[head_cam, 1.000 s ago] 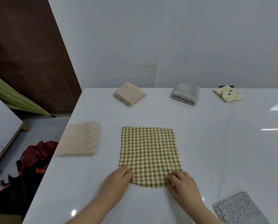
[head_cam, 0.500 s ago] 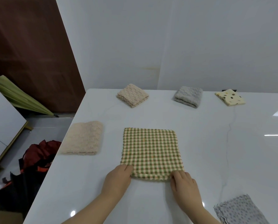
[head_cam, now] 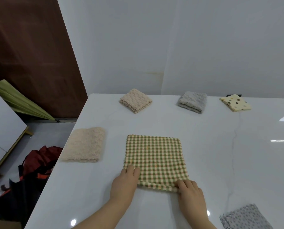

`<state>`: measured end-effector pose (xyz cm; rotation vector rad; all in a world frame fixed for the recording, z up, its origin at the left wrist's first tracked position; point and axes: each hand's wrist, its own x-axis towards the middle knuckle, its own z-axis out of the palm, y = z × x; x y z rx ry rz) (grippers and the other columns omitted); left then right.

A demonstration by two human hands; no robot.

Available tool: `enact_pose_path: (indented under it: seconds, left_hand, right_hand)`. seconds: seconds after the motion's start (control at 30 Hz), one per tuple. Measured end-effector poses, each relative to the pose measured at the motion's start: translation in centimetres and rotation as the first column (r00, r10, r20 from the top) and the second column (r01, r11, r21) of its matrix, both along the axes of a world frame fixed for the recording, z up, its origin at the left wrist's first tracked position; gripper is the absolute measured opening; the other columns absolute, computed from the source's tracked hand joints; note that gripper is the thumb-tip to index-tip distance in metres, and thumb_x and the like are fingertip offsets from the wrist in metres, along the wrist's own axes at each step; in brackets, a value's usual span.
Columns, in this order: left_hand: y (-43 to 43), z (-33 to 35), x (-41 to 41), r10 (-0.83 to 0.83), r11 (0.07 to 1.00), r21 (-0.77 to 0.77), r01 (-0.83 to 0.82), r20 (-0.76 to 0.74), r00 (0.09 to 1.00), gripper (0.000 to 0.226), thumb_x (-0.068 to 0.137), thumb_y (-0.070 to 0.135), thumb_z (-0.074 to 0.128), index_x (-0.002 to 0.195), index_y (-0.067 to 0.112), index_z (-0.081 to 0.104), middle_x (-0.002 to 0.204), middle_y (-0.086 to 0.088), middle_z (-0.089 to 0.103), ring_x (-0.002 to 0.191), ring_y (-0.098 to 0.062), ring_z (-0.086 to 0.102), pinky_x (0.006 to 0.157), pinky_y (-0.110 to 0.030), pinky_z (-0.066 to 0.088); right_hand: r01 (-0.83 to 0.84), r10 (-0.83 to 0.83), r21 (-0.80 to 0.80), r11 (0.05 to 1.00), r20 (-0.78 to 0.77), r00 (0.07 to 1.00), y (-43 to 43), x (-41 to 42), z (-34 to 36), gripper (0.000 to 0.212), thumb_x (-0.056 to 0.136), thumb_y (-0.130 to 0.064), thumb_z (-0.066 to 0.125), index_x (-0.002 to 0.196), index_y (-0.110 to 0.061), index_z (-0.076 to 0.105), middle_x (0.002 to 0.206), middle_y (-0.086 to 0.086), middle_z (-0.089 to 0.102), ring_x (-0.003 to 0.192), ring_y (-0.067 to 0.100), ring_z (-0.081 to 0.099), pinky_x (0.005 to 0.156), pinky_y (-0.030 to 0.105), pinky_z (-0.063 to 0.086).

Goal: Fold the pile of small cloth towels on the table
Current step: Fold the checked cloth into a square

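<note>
Checked towel [head_cam: 154, 156] near fold tighter than before; left hand [head_cam: 124, 184] presses flat at 7 o'clock, right hand [head_cam: 190, 194] pinches 5 o'clock corner.

**Bare hands, bare forearms**

The left hand [head_cam: 124, 184] and the right hand [head_cam: 190, 194] are showing bare. The left forearm [head_cam: 103, 214] and the right forearm [head_cam: 202, 219] are running bare from wrist to the bottom edge of the view. The fingers [head_cam: 131, 169] are looking short and rounded. Soft focus is blurring nails and knuckles beyond finer telling.
</note>
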<state>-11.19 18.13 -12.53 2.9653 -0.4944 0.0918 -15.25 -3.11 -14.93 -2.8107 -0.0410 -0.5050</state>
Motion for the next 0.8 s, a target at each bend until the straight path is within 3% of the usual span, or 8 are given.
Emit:
enact_pose_path:
  seconds: [0.17, 0.3, 0.37, 0.43, 0.5, 0.63, 0.73, 0.8]
  left_hand:
    - [0.9, 0.0, 0.3, -0.011, 1.0, 0.007, 0.011, -0.07, 0.998, 0.056, 0.007, 0.006, 0.085, 0.057, 0.021, 0.064, 0.049, 0.007, 0.053, 0.036, -0.009, 0.045, 0.033, -0.015, 0.004]
    - [1.9, 0.2, 0.7, -0.01, 1.0, -0.023, 0.008, -0.062, 0.998, 0.047, 0.021, 0.01, 0.086, 0.056, 0.022, 0.056, 0.046, 0.01, 0.049, 0.033, -0.006, 0.039, 0.049, -0.013, -0.011]
    - [2.3, 1.0, 0.4, 0.027, 0.997, -0.074, -0.037, -0.122, 0.992, 0.031, 0.051, 0.014, 0.08, 0.072, 0.02, 0.058, 0.06, 0.012, 0.051, 0.048, -0.006, 0.041, 0.04, -0.016, 0.003]
    - [2.7, 1.1, 0.5, 0.051, 0.986, -0.148, -0.078, -0.183, 0.982, 0.017, 0.084, 0.015, 0.053, 0.101, 0.018, 0.056, 0.086, 0.01, 0.054, 0.073, -0.008, 0.044, 0.048, -0.017, 0.023]
    - [3.0, 1.2, 0.6, 0.052, 0.967, -0.227, -0.112, -0.255, 0.966, 0.023, 0.091, 0.016, 0.043, 0.11, 0.022, 0.054, 0.1, 0.013, 0.056, 0.082, -0.006, 0.045, 0.06, -0.018, 0.033]
    - [3.5, 2.6, 0.6, 0.086, 0.903, -0.356, -0.24, -0.397, 0.914, 0.022, 0.09, 0.016, 0.05, 0.089, 0.038, 0.053, 0.096, 0.007, 0.064, 0.083, -0.01, 0.058, 0.072, -0.022, 0.044]
    - [4.3, 2.9, 0.9, 0.054, 0.852, -0.43, -0.298, -0.495, 0.867, 0.031, 0.09, 0.017, 0.053, 0.076, 0.044, 0.047, 0.085, -0.002, 0.067, 0.067, -0.011, 0.053, 0.062, -0.022, 0.04]
    - [5.0, 3.1, 1.0, 0.021, 0.833, -0.456, -0.313, -0.539, 0.842, 0.023, 0.09, 0.02, 0.056, 0.076, 0.038, 0.053, 0.077, 0.003, 0.062, 0.061, -0.006, 0.047, 0.057, -0.016, 0.035]
  right_hand:
    - [-0.072, 0.072, 0.051, 0.996, 0.0, 0.997, -1.6, -0.1, -0.2, 0.026, 0.063, -0.021, 0.039, 0.074, -0.024, 0.062, 0.066, -0.011, 0.064, 0.074, 0.014, 0.046, 0.052, 0.012, 0.039]
    - [-0.091, 0.095, 0.081, 0.993, -0.045, 0.995, -2.2, -0.3, 0.3, 0.02, 0.067, -0.024, 0.049, 0.068, -0.024, 0.068, 0.066, -0.014, 0.065, 0.083, 0.01, 0.045, 0.063, 0.007, 0.038]
    - [-0.104, 0.111, 0.11, 0.988, -0.059, 0.992, -2.4, -0.3, 0.6, 0.024, 0.07, -0.027, 0.046, 0.069, -0.023, 0.069, 0.069, -0.012, 0.066, 0.081, 0.008, 0.046, 0.066, 0.01, 0.038]
    - [-0.135, 0.139, 0.102, 0.986, -0.041, 0.989, -2.6, -0.2, 1.1, 0.026, 0.071, -0.029, 0.045, 0.069, -0.021, 0.07, 0.072, -0.011, 0.068, 0.08, 0.007, 0.046, 0.067, 0.016, 0.038]
    - [-0.16, 0.168, 0.107, 0.981, -0.072, 0.983, -2.5, -0.1, 2.0, 0.022, 0.07, -0.031, 0.046, 0.071, -0.025, 0.067, 0.076, -0.013, 0.068, 0.083, 0.005, 0.048, 0.063, 0.012, 0.038]
    - [-0.159, 0.221, 0.235, 0.959, -0.263, 0.939, -2.4, 0.0, 3.0, 0.009, 0.074, -0.032, 0.046, 0.081, -0.037, 0.046, 0.053, -0.029, 0.048, 0.072, -0.005, 0.05, 0.054, 0.009, 0.034]
    - [-0.029, 0.214, 0.401, 0.915, -0.425, 0.879, -2.4, 0.0, 3.9, 0.036, 0.087, -0.027, 0.056, 0.073, -0.059, 0.046, 0.055, -0.028, 0.054, 0.064, -0.006, 0.052, 0.053, 0.012, 0.035]
    - [0.028, 0.234, 0.468, 0.884, -0.493, 0.838, -2.7, 0.3, 4.5, 0.035, 0.086, -0.024, 0.061, 0.06, -0.045, 0.051, 0.048, -0.02, 0.053, 0.051, 0.001, 0.049, 0.051, 0.013, 0.036]
